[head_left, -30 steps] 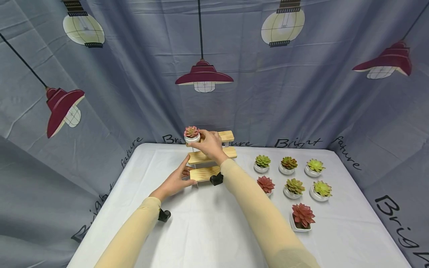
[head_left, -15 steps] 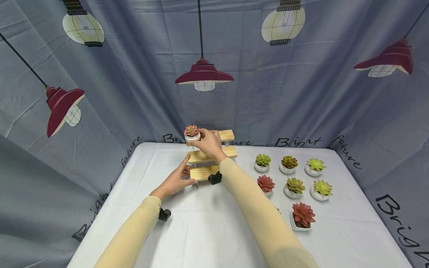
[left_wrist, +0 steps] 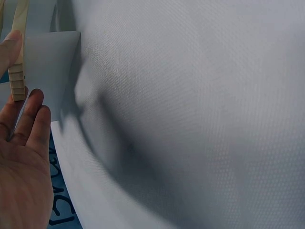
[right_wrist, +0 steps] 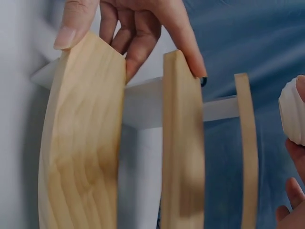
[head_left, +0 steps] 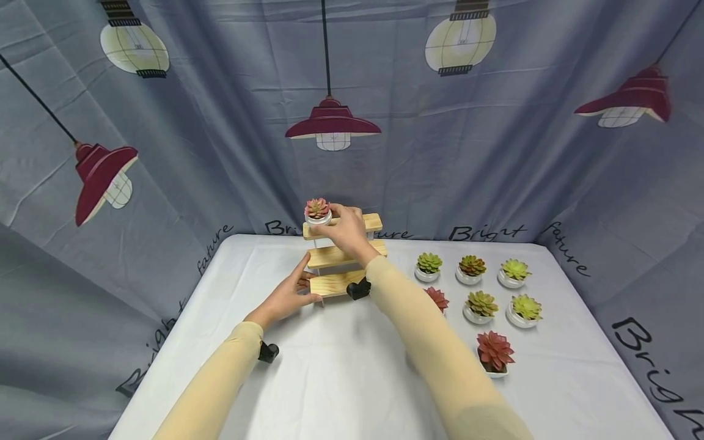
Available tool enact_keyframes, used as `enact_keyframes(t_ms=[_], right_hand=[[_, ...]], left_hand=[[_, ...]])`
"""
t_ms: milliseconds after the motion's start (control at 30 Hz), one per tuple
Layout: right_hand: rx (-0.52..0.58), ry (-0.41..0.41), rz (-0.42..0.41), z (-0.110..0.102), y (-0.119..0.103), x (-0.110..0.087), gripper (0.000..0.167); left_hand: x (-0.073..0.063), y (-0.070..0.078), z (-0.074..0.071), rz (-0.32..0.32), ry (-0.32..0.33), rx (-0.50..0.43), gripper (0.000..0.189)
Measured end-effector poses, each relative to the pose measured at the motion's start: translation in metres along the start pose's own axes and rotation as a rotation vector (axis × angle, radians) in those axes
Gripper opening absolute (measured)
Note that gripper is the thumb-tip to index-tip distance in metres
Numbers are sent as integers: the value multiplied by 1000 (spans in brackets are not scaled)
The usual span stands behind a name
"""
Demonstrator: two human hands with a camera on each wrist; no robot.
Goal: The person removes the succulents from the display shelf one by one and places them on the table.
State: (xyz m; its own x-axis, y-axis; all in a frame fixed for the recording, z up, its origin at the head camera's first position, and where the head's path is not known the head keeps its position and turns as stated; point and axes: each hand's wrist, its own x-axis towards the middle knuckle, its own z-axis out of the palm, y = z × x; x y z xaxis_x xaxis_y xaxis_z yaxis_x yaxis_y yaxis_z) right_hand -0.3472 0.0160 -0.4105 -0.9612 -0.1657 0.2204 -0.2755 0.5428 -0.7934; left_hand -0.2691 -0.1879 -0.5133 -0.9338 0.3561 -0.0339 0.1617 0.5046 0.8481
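Note:
A three-tier wooden display stand (head_left: 335,283) with clear side supports stands at the back of the white table. My left hand (head_left: 286,297) grips its left end. In the right wrist view, the left thumb lies on the lowest shelf (right_wrist: 86,143) and the index finger reaches the middle shelf (right_wrist: 183,143). My right hand (head_left: 349,232) pinches a small white pot (right_wrist: 291,114) with a pink succulent (head_left: 317,208) between thumb and fingers, upright, just over the left end of the top shelf (head_left: 311,232). The right hand hides part of the top and middle shelves.
Several potted succulents stand on the right of the table (head_left: 555,379): green ones (head_left: 428,263), a red-green one (head_left: 472,266) and red ones (head_left: 495,349). The right sleeve (head_left: 423,330) partly covers one red plant (head_left: 437,298). A grey-blue curtain (head_left: 407,177) encloses the table behind.
My right hand has raised the potted pink succulent slightly, so more of the top shelf's left end shows beneath it. The left hand keeps its place on the stand.

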Motion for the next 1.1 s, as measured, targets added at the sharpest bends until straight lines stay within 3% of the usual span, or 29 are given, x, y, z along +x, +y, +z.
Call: enact_keyframes(t_ms=[833, 1100], right_hand=[[18, -15, -16, -76, -6, -19, 81], [40, -26, -11, -111, 0, -34, 83]], left_hand=[[-3, 3, 3, -1, 17, 19, 113], [-4, 3, 3, -1, 11, 26, 114]])
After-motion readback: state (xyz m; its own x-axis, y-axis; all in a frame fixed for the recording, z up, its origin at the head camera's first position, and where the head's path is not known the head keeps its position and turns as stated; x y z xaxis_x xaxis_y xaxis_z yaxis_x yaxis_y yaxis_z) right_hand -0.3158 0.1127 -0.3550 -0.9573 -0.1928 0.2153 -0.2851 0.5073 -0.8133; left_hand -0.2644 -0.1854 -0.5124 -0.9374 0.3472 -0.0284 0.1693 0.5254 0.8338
